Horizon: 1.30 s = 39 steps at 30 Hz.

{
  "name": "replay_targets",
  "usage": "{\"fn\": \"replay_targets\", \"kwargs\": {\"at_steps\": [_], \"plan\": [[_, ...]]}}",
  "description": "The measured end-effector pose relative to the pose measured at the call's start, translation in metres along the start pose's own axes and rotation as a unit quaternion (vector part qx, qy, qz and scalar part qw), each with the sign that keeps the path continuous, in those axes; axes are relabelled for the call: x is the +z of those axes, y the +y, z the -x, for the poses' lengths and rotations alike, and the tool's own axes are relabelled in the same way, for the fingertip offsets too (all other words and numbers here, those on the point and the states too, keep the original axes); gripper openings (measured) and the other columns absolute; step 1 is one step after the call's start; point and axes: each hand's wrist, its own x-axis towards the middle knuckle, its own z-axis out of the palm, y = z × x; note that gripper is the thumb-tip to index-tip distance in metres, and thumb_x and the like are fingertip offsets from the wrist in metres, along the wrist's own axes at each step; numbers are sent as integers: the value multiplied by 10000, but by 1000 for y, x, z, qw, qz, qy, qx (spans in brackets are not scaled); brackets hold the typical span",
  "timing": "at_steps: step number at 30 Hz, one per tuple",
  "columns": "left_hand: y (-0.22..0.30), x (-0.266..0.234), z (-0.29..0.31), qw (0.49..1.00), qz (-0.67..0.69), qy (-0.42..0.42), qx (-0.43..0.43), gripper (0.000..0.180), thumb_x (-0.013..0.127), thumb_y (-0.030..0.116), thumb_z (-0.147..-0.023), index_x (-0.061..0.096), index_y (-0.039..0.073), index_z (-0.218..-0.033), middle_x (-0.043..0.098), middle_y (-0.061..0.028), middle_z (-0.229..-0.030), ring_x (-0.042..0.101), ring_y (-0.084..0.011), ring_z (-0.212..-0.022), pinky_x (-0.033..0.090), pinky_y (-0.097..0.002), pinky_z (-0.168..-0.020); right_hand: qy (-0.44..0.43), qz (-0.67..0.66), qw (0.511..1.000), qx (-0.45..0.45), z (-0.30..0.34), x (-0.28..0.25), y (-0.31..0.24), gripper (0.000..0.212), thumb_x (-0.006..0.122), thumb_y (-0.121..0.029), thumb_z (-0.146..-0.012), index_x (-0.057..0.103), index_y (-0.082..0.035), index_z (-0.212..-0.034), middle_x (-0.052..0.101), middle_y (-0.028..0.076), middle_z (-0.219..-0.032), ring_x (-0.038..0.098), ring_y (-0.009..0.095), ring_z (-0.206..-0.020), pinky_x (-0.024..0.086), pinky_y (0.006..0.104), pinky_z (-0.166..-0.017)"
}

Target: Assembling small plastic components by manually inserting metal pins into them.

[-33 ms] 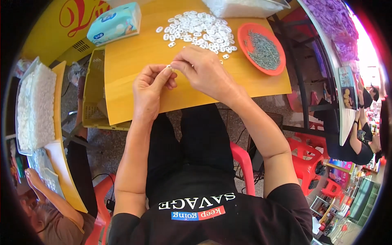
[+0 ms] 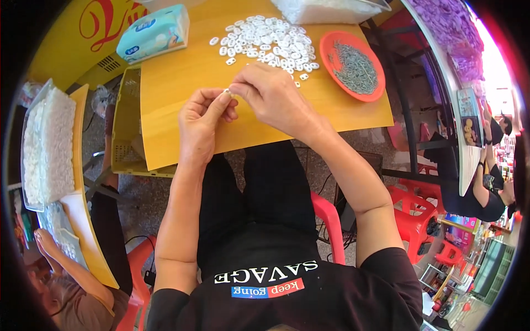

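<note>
Above the table's near edge, my left hand (image 2: pixel 205 115) is closed, thumb and forefinger pinching a small white piece (image 2: pixel 226 90) that is mostly hidden. My right hand (image 2: pixel 273 99) meets it there, thumb and forefinger pressed together at the same spot. Whether something thin sits in the right fingertips is too small to make out. Just beyond my hands lies a loose heap of small white oval pieces with two holes (image 2: pixel 270 41). An orange-red plate (image 2: pixel 327 47) of thin grey metal pins or screws (image 2: pixel 358 69) stands to the right of the heap.
A blue tissue pack (image 2: pixel 154 34) lies at the back left of the yellow table (image 2: pixel 182 71). A clear bin (image 2: pixel 331 12) of white pieces stands at the back. Below the left edge is a yellow crate (image 2: pixel 124 149). Other people sit at tables on both sides.
</note>
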Motion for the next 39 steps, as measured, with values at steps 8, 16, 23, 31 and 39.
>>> {"fn": "replay_targets", "kwargs": {"at_steps": [8, 16, 23, 31, 39], "plan": [[-1, 2, 1, 1000, -9, 13, 6, 120, 651, 87, -940, 619, -18, -989, 679, -85, -850, 616, -112, -710, 483, -231, -666, 33, -23, 998, 50, 6, 16, -5, 130, 626, -62, -886, 559, 33, -828, 600, 194, -770, 605, 396, -710, 490, 440, -630], [-6, 5, 3, 999, -1, 27, 35, 102, 649, 73, -938, 621, -15, -980, 679, -85, -854, 608, -109, -707, 481, -229, -664, 86, -66, 982, 155, 11, 27, -13, 169, 646, -41, -863, 534, 24, -755, 581, 186, -721, 595, 373, -675, 467, 425, -594], [-4, 5, 2, 998, 4, 44, 41, 108, 634, 91, -951, 609, -8, -987, 673, -84, -868, 614, -116, -717, 488, -240, -671, 21, -138, 953, 269, -4, -16, -5, 157, 647, -128, -905, 693, 4, -976, 694, 138, -805, 642, 175, -649, 505, 308, -608], [-2, 2, 2, 996, 44, 42, 62, 114, 626, 95, -958, 601, -7, -1003, 670, -91, -876, 621, -123, -727, 497, -243, -680, -43, 74, 994, 73, 19, -41, 13, 136, 670, -100, -878, 707, -24, -984, 678, 124, -877, 654, 259, -752, 510, 345, -686], [-3, 3, 2, 995, 78, 23, 54, 119, 620, 89, -959, 602, -13, -1017, 673, -96, -884, 621, -124, -726, 496, -241, -679, -136, 221, 966, 5, 27, -24, 11, 146, 692, -133, -844, 710, -104, -986, 595, 86, -868, 628, 279, -741, 495, 382, -625]]}}
